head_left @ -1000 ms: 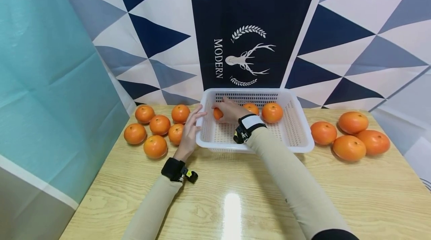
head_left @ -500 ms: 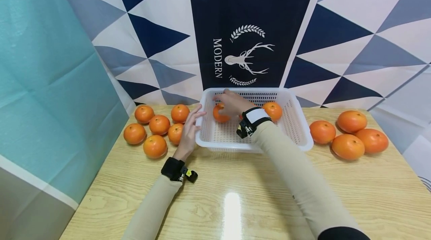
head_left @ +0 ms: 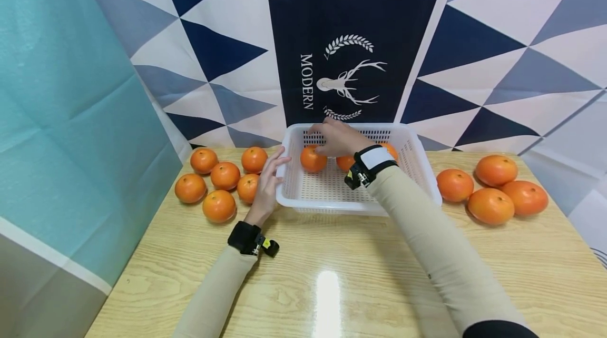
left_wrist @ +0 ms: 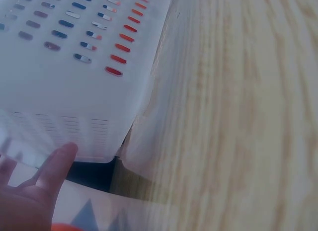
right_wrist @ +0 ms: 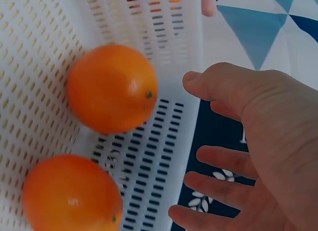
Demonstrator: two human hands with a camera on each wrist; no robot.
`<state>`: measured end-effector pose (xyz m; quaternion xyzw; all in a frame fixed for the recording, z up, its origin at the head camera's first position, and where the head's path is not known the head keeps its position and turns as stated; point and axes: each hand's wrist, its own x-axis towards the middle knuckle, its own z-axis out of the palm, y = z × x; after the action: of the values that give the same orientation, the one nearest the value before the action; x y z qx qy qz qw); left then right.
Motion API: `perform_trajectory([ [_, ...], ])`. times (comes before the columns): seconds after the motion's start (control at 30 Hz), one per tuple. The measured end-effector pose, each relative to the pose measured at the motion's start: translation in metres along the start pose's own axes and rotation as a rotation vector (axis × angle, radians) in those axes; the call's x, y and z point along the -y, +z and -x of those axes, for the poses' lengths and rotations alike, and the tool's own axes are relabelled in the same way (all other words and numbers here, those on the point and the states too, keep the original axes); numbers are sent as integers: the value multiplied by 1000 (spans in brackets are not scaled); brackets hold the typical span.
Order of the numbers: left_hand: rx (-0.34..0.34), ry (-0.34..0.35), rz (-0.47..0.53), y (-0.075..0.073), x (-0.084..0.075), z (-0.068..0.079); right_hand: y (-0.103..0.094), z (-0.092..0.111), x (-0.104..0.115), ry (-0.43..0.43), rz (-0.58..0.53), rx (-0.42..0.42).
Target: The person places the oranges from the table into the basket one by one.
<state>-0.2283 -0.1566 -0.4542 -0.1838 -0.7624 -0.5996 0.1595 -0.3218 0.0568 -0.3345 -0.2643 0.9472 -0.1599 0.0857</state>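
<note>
At the far edge of the counter [head_left: 284,290], a white perforated basket [head_left: 332,206] holds three oranges [head_left: 312,160], two visible from the right wrist. Above, the right hand [head_left: 342,139] spreads, gripping nothing; the left hand [head_left: 267,188] touches the basket, fingers extended.

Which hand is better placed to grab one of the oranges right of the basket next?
Probably the right hand: it's empty and nearer those oranges; the left hand is at the left end of the basket.
</note>
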Motion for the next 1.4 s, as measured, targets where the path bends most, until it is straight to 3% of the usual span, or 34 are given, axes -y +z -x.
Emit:
perform_trajectory([
  [0.27,22,21,46,2,-3,-3,-21,25,-23,12,73,-31],
  [0.63,20,4,-11,2,3,0,-42,63,-64,26,121,-77],
  [0.87,48,-31,40,-2,-36,4,-48,85,-88,57,94,-101],
  [1.4,37,-19,57,-3,-36,3,-60,129,-128,123,146,-129],
])
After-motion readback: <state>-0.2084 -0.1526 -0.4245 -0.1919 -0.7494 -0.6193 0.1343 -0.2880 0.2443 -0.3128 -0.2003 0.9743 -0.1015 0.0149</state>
